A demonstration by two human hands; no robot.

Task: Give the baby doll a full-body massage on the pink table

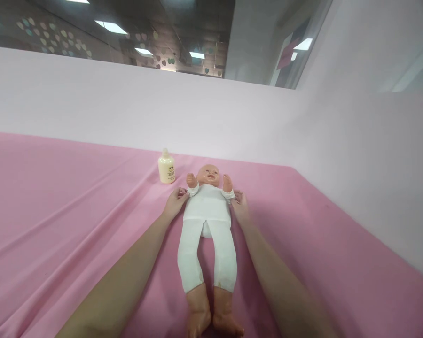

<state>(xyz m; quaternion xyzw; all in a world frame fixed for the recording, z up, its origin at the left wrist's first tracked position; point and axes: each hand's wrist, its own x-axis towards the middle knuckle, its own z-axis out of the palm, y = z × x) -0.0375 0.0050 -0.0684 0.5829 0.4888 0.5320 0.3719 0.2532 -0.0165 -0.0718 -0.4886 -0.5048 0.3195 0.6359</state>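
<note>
A baby doll (207,204) in a white top and white trousers lies on its back, its head toward the wall and its bare feet toward me. Both its forearms are raised beside the head. My left hand (175,202) has its fingers closed at the white sleeve (193,190) on the doll's left-hand side in view. On the other side, my right hand (240,205) pinches the opposite sleeve (229,195) near the cuff. The fingertips are partly hidden by the cloth. Just beyond my left hand stands a cream-coloured bottle (167,169) with dark print and a pale cap.
Pink cloth (91,202) with long creases covers the surface under the doll. A white wall (127,103) rises behind it, and another white wall (370,141) borders the right side. Above the back wall, a glass pane (183,28) shows ceiling lights and heart-shaped decorations.
</note>
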